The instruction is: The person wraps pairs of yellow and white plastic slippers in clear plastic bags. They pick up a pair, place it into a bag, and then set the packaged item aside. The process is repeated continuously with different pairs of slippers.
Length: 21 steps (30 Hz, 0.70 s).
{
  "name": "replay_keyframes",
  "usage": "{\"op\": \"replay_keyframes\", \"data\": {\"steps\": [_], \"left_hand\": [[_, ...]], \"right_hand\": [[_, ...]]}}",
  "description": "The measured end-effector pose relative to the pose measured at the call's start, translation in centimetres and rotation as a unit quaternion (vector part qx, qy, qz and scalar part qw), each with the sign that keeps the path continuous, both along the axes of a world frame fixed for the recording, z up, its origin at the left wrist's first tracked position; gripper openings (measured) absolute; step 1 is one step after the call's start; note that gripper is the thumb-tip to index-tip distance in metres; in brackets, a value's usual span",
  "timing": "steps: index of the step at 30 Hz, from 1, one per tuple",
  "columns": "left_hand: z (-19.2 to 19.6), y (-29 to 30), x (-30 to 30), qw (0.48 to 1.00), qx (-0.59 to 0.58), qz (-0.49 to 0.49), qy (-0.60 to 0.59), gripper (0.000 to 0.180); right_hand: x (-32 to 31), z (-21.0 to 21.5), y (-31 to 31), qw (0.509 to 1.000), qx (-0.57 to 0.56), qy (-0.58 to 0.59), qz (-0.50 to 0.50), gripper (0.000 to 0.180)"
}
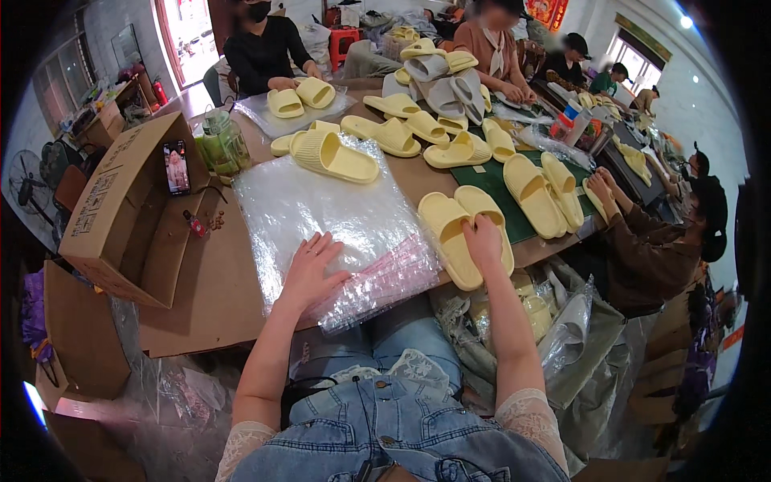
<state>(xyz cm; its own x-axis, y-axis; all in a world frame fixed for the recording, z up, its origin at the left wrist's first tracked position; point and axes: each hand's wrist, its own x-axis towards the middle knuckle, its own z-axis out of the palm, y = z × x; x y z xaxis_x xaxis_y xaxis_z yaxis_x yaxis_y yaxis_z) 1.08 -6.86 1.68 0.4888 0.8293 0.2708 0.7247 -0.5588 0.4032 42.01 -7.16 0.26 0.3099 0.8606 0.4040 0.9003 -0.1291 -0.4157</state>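
Observation:
My left hand (312, 271) lies open, fingers spread, on a stack of clear plastic bags (321, 205) with pink print along the near edge. At the table's front edge, my right hand (483, 241) is closed on a pair of pale yellow slippers (446, 226); thumb and fingers grip their inner edges where the two meet. Another yellow slipper (333, 155) rests on the far part of the bag stack, partly covering a second one. To the right of my right hand lies a further yellow pair (530, 193) on a green mat (479, 178).
A cardboard box (120, 201) on its side holds a phone (177, 167) at the left, beside a green-tinted jar (225, 145). Yellow and grey slippers (442, 84) are heaped at the far middle. Co-workers sit around the table; bagged slippers (566, 329) lie below its right edge.

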Motion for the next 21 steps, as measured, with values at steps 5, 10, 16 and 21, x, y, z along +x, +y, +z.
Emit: {"op": "replay_keyframes", "data": {"steps": [5,10,16,21], "left_hand": [[-0.6,0.6,0.2,0.998,0.013,-0.014,-0.055,0.045],[1.4,-0.9,1.6,0.999,0.035,0.002,-0.011,0.056],[1.0,-1.5,2.3,0.997,0.074,-0.005,0.025,0.053],[0.6,-0.8,2.0,0.997,0.065,0.005,-0.047,0.029]], "right_hand": [[1.5,1.4,-4.0,0.991,0.045,0.116,-0.043,0.034],[2.9,1.0,-7.3,0.964,0.116,0.24,0.001,0.024],[-0.8,2.5,-9.6,0.94,0.099,0.314,0.087,0.017],[-3.9,3.2,-11.2,0.923,0.062,0.342,0.167,0.019]]}}
